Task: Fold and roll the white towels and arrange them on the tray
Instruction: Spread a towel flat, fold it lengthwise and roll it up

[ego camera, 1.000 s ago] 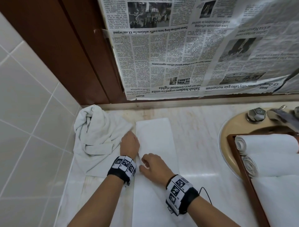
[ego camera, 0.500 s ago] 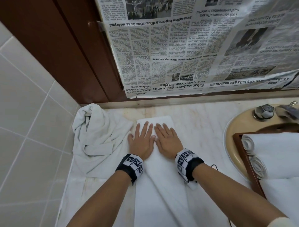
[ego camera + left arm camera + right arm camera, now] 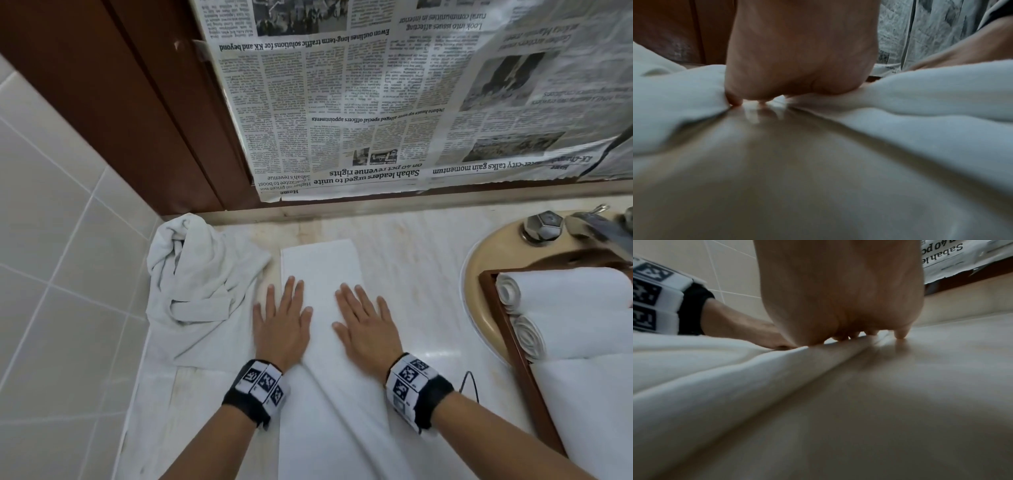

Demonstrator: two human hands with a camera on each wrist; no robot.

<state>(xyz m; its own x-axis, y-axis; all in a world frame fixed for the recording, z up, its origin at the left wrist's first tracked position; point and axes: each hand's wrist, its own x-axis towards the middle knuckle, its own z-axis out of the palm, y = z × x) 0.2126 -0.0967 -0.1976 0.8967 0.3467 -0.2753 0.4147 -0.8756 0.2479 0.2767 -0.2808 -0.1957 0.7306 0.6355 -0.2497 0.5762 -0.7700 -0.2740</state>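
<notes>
A long white towel (image 3: 320,267), folded into a narrow strip, lies on the marble counter and runs from the back wall toward me. My left hand (image 3: 282,320) lies flat, fingers straight, across the strip's left edge. My right hand (image 3: 364,323) lies flat on its right half. Both palms press the cloth, as the left wrist view (image 3: 797,56) and right wrist view (image 3: 842,293) show. A wooden tray (image 3: 507,329) at the right holds two rolled white towels (image 3: 565,291) and a flat folded one (image 3: 589,404).
A crumpled white towel (image 3: 195,281) is heaped in the counter's back left corner against the tiled wall. Behind the tray are a beige sink rim (image 3: 479,263) and a metal tap (image 3: 544,226). Newspaper (image 3: 394,102) covers the wall behind the counter.
A second ago both hands were curled at the strip's left edge. They then flattened side by side on the towel and have now slid apart, left and right, and a little toward me.
</notes>
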